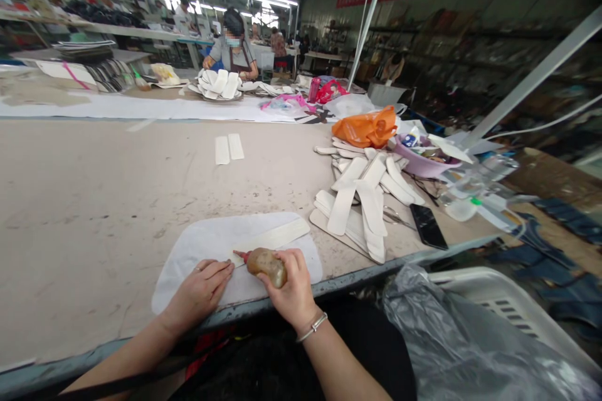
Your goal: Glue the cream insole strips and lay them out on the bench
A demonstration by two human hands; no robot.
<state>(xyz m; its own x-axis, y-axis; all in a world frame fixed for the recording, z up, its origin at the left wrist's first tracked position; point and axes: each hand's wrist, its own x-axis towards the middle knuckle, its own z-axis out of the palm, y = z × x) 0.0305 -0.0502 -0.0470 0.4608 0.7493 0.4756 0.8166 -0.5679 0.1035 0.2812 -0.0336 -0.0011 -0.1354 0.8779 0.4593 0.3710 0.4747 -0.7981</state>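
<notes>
My right hand is closed around a brownish squeeze bottle with a red nozzle, whose tip touches the near end of a long cream insole strip. The strip lies on a white cloth sheet at the table's front edge. Flat on that sheet, my left hand rests with fingers stretched out, its fingertips close to the strip's near end and the nozzle.
A heap of white insole pieces lies to the right, with a black phone, scissors, an orange bag and a purple bowl. Two small strips lie mid-table. A person works across the table. A plastic-lined white basket stands at lower right.
</notes>
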